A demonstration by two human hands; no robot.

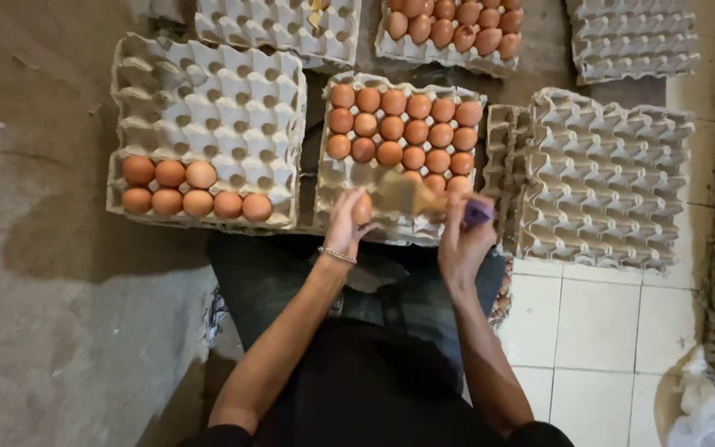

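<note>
Over middle tray's (337, 178) near edge: egg-holding left hand (346, 222).

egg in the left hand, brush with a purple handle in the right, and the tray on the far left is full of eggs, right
Not quite. In the head view the left hand holds an egg and the right hand holds the purple-handled brush, but the far-left tray is mostly empty: only its nearest two rows hold eggs.

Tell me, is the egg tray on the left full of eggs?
No, mostly empty. The left tray holds only eight brown eggs along its near edge; every other cup shows bare grey cardboard.
</note>
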